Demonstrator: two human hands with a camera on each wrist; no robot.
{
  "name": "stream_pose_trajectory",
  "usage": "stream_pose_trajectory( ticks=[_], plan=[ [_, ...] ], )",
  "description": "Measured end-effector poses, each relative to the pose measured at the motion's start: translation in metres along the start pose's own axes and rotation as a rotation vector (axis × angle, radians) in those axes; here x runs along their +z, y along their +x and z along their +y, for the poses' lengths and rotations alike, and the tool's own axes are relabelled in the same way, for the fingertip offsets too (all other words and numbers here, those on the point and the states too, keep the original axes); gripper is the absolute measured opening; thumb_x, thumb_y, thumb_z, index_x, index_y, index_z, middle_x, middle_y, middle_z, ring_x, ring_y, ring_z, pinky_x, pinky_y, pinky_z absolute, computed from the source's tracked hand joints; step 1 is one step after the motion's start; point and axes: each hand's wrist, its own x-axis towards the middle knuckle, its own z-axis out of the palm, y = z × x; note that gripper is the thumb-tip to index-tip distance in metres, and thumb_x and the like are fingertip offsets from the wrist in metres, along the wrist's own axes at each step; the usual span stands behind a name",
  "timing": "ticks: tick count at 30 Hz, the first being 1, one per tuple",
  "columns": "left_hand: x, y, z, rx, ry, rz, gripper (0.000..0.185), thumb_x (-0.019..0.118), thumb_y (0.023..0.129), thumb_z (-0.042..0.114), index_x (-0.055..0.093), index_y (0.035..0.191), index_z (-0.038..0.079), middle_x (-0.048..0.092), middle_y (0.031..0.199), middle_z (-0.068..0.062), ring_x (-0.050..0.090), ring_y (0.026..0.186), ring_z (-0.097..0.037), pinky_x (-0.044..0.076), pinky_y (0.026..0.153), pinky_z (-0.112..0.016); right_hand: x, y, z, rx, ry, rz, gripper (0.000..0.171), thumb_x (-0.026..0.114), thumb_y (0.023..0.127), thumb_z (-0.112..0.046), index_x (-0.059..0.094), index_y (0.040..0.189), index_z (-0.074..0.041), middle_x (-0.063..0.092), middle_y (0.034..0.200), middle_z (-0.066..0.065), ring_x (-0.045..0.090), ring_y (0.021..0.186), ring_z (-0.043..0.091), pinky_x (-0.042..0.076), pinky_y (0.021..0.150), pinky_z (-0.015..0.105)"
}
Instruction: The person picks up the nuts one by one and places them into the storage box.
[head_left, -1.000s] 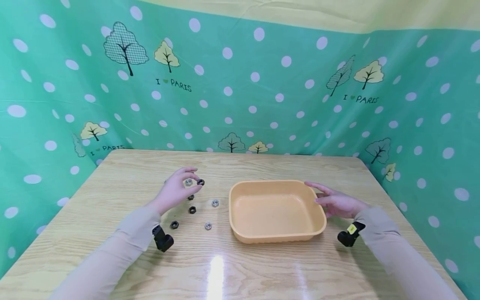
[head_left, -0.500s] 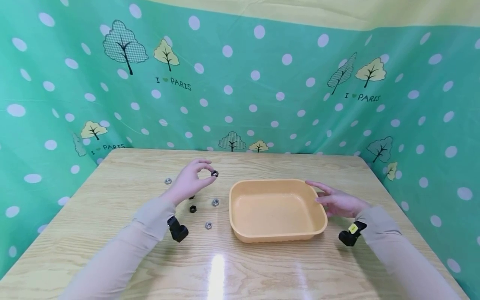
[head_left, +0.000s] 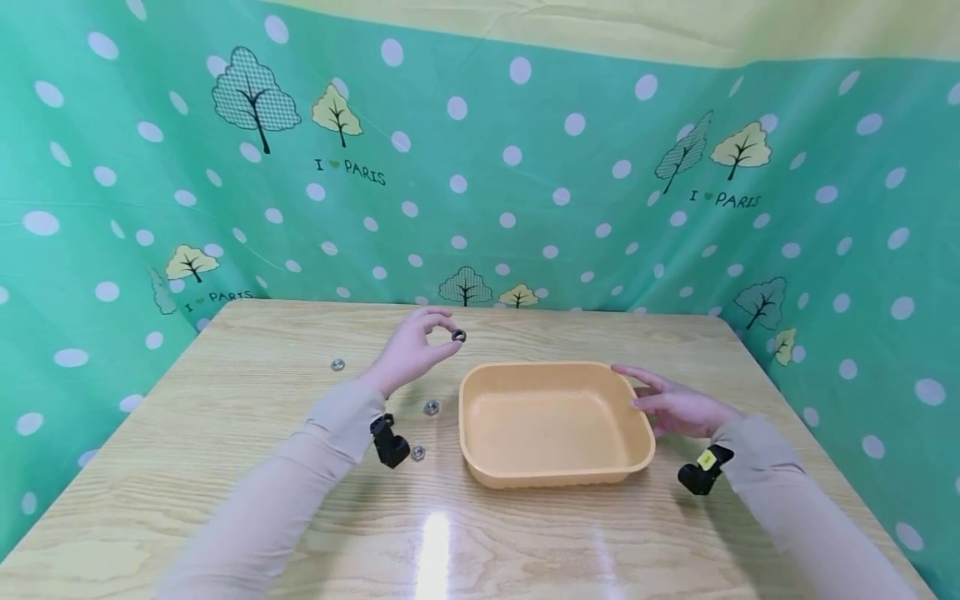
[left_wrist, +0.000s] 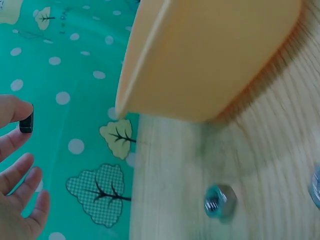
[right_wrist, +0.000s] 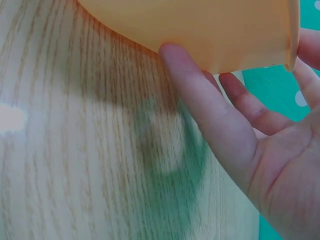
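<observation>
In the head view my left hand (head_left: 412, 348) pinches a small black hex nut (head_left: 459, 335) between thumb and index finger, raised near the back left corner of an orange plastic basin (head_left: 555, 480). The left wrist view shows the same black nut (left_wrist: 27, 122) edge-on at the fingertips, the other fingers spread loosely. My right hand (head_left: 682, 408) touches the basin's right end with extended, relaxed fingers. From the right wrist, the thumb (right_wrist: 185, 70) lies against the outer wall, other fingers up by the rim. Inside, the basin shows only its bare floor.
Left of the basin, silver hex nuts lie on the wooden table: one near it (head_left: 431, 407), one further forward (head_left: 418, 452), and one far left (head_left: 338, 364). The left sleeve and black wrist camera (head_left: 390, 443) cover part of the table. A green dotted cloth (head_left: 480, 208) hangs behind.
My left hand has lifted the black nut and carried it right, toward the basin. Its forearm now covers the other black nuts seen earlier. The right hand and basin stay put.
</observation>
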Motion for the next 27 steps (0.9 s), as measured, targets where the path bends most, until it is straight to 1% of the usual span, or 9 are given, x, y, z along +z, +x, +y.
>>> stream_pose_trajectory(
  ticks=[5,8,14,21,23,27],
  plan=[
    [0.012,0.016,0.01,0.018,-0.093,0.029,0.021,0.069,0.085,0.016,0.065,0.099,0.001,0.052,0.131,-0.017,0.046,0.125,-0.031,0.039,0.106,-0.046,-0.001,-0.001,0.0,-0.012,-0.012,0.011,0.069,0.046,0.098,-0.013,0.005,0.152,-0.022,0.009,0.151,0.033,0.055,0.116,0.024,0.051,0.09,0.05],
    [0.019,0.023,0.015,0.018,-0.132,0.027,0.021,0.069,0.084,0.014,0.065,0.1,0.0,0.052,0.131,-0.016,0.045,0.125,-0.03,0.038,0.107,-0.045,0.001,-0.002,0.001,-0.018,-0.013,0.005,0.07,0.047,0.098,-0.014,0.004,0.152,-0.021,0.008,0.152,0.033,0.055,0.116,0.025,0.051,0.091,0.049],
    [0.034,0.03,0.025,0.04,-0.151,0.012,0.02,0.069,0.084,0.014,0.066,0.099,0.0,0.053,0.129,-0.014,0.047,0.124,-0.029,0.039,0.106,-0.045,0.002,-0.001,0.001,-0.037,0.001,-0.028,0.069,0.045,0.098,-0.014,0.002,0.152,-0.02,0.008,0.151,0.034,0.054,0.116,0.023,0.05,0.092,0.049],
    [0.048,0.039,0.036,0.048,-0.156,-0.01,0.019,0.069,0.085,0.015,0.066,0.099,0.002,0.054,0.128,-0.012,0.047,0.124,-0.027,0.04,0.105,-0.042,0.001,0.0,0.001,-0.023,-0.002,-0.023,0.069,0.045,0.098,-0.014,0.003,0.152,-0.021,0.008,0.152,0.033,0.054,0.117,0.024,0.05,0.092,0.05],
    [0.051,0.041,0.041,0.045,-0.159,-0.017,0.02,0.068,0.086,0.015,0.066,0.1,0.001,0.054,0.129,-0.012,0.047,0.124,-0.027,0.04,0.105,-0.042,0.001,0.001,0.001,-0.025,-0.003,-0.026,0.07,0.045,0.098,-0.015,0.002,0.152,-0.021,0.008,0.152,0.033,0.053,0.118,0.025,0.049,0.093,0.051],
    [0.058,0.046,0.051,0.056,-0.163,-0.032,0.021,0.068,0.086,0.016,0.066,0.101,0.001,0.053,0.131,-0.013,0.046,0.126,-0.027,0.041,0.105,-0.041,0.002,-0.001,0.001,-0.014,-0.004,-0.005,0.071,0.047,0.097,-0.015,0.003,0.152,-0.021,0.009,0.152,0.032,0.053,0.118,0.026,0.049,0.093,0.051]
  ],
)
